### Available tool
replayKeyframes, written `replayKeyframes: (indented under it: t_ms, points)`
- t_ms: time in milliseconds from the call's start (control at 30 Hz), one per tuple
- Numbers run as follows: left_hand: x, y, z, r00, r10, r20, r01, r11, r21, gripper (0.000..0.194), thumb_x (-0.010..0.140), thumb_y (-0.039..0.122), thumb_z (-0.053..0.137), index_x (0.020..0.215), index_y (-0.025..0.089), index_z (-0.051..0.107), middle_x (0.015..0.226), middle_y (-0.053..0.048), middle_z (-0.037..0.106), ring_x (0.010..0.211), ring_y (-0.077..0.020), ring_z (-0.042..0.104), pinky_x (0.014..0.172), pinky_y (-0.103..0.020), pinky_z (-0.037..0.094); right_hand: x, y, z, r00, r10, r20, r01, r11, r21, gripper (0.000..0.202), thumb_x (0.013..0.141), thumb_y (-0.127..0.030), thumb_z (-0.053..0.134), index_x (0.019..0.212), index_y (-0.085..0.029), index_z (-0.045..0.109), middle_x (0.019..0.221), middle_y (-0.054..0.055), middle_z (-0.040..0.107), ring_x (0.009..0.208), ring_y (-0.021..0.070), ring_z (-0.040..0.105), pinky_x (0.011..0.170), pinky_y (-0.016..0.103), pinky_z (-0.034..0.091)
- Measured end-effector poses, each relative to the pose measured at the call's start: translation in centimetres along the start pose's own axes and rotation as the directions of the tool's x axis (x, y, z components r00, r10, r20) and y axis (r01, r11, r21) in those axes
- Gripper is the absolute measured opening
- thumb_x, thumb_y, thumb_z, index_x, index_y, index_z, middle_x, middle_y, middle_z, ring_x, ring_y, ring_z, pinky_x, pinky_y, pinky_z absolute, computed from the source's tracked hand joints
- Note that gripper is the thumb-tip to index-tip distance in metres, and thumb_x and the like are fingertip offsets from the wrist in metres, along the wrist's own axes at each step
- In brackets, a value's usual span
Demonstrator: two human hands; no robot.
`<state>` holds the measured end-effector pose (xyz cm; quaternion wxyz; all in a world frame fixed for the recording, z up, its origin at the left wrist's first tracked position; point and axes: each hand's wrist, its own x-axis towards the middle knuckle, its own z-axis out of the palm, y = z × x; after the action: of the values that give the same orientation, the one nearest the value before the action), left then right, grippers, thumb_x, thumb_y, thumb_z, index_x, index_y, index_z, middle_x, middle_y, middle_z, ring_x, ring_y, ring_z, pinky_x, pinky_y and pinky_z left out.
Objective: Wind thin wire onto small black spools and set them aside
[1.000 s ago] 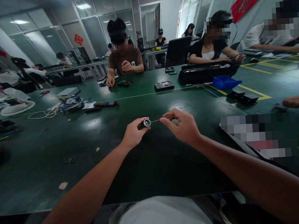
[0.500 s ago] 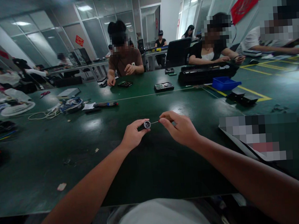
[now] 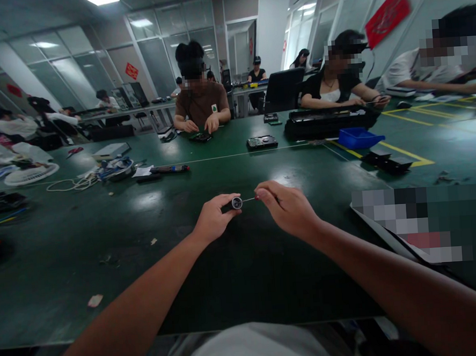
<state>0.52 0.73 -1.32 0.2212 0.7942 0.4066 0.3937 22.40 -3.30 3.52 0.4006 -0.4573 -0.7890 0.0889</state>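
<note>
Head camera looks down on two bare forearms reaching over a dark green desk [image 3: 105, 245]. Left hand [image 3: 214, 219] is pinched around a small round metal part [image 3: 237, 203], its silvery open face turned toward the camera, held just above the desk surface. Right hand [image 3: 288, 210] is closed on a thin tool [image 3: 249, 200], whose slim shaft runs leftward from the fingertips and meets the round part at its right edge; what kind of tool it is cannot be told. Both hands sit close together near the middle of the desk.

Farther back lie a hard drive [image 3: 262, 142], a blue bin [image 3: 358, 137] and a tangle of white cable [image 3: 71, 183]. Across the desk a person in a brown shirt [image 3: 201, 107] has both hands on a small dark item.
</note>
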Motion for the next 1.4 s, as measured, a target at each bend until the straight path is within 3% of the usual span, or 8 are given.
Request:
replayKeyframes:
  t_ms: [200,400,667,833,1000,1133,1233,1400]
  points:
    - [0.0,-0.2,0.1,1.000,0.002,-0.008,-0.002,1.000,0.024,0.042,0.080,0.019,0.076,0.120,0.026,0.068,0.121,-0.003,0.069,0.115,-0.0214,0.062,0.107,-0.041,0.045,-0.2,0.0,0.2,0.999,0.037,-0.025,-0.036,0.999,0.028,0.027,0.097,-0.025,0.043,0.119,-0.017,0.056,0.079,0.004,0.067,0.066,0.0173,0.059,0.063,0.030,0.041]
    - [0.0,-0.4,0.0,1.000,0.001,-0.019,0.000,0.999,0.036,0.041,0.079,0.016,0.076,0.119,0.024,0.069,0.119,-0.004,0.069,0.114,-0.0219,0.062,0.105,-0.041,0.046,-0.1,-0.2,0.3,0.996,0.083,0.040,-0.084,0.996,0.018,0.027,0.101,-0.034,0.039,0.101,-0.020,0.063,0.074,0.002,0.066,0.062,0.0166,0.058,0.061,0.030,0.039]
    - [-0.1,-0.2,-0.3,1.000,-0.016,-0.023,0.017,0.999,0.043,0.040,0.079,0.017,0.076,0.118,0.024,0.069,0.119,-0.003,0.070,0.113,-0.0204,0.063,0.104,-0.038,0.046,-0.2,0.2,1.2,0.996,0.066,-0.060,-0.060,0.994,0.096,0.023,0.094,-0.027,0.050,0.113,-0.018,0.057,0.092,0.007,0.069,0.081,0.0200,0.064,0.072,0.033,0.046]
    - [-0.1,0.1,-0.5,1.000,-0.027,-0.017,0.027,0.999,0.037,0.038,0.080,0.017,0.075,0.117,0.023,0.069,0.118,-0.004,0.070,0.111,-0.0213,0.063,0.103,-0.039,0.047,0.1,0.3,0.8,0.990,0.139,0.029,-0.140,0.989,0.050,0.032,0.100,-0.040,0.042,0.095,-0.021,0.067,0.072,0.002,0.066,0.061,0.0161,0.058,0.059,0.030,0.039]
    - [-0.1,0.1,-0.5,1.000,-0.023,-0.018,0.024,0.999,0.047,0.040,0.080,0.018,0.075,0.119,0.024,0.068,0.119,-0.004,0.070,0.112,-0.0217,0.063,0.103,-0.040,0.047,-0.2,0.2,1.0,0.994,0.112,-0.006,-0.111,0.988,0.108,0.029,0.097,-0.032,0.047,0.122,-0.020,0.057,0.077,0.001,0.066,0.062,0.0169,0.058,0.060,0.031,0.042]
    - [0.0,0.0,-0.6,0.999,-0.040,-0.037,0.042,0.997,0.070,0.040,0.080,0.019,0.075,0.119,0.023,0.068,0.119,-0.004,0.069,0.112,-0.0218,0.063,0.104,-0.040,0.046,-0.3,0.2,1.1,0.998,0.055,-0.017,-0.052,0.988,0.148,0.019,0.095,-0.028,0.049,0.110,-0.022,0.057,0.091,0.005,0.068,0.082,0.0205,0.064,0.071,0.033,0.047]
    - [0.0,0.0,-0.6,0.999,-0.040,-0.035,0.043,0.996,0.077,0.040,0.081,0.019,0.075,0.119,0.024,0.068,0.119,-0.004,0.069,0.112,-0.0219,0.062,0.104,-0.040,0.046,-0.2,0.3,1.0,0.996,0.083,0.039,-0.087,0.988,0.124,0.022,0.099,-0.034,0.044,0.100,-0.022,0.062,0.080,0.002,0.067,0.070,0.0180,0.062,0.062,0.030,0.043]
    - [0.0,0.1,-0.5,0.999,-0.039,-0.026,0.041,0.996,0.074,0.039,0.080,0.018,0.075,0.119,0.023,0.069,0.119,-0.004,0.069,0.113,-0.0220,0.063,0.104,-0.039,0.046,-0.2,0.3,1.1,0.996,0.083,-0.035,-0.078,0.989,0.125,0.024,0.096,-0.027,0.047,0.116,-0.021,0.060,0.086,0.004,0.069,0.075,0.0186,0.063,0.068,0.032,0.045]
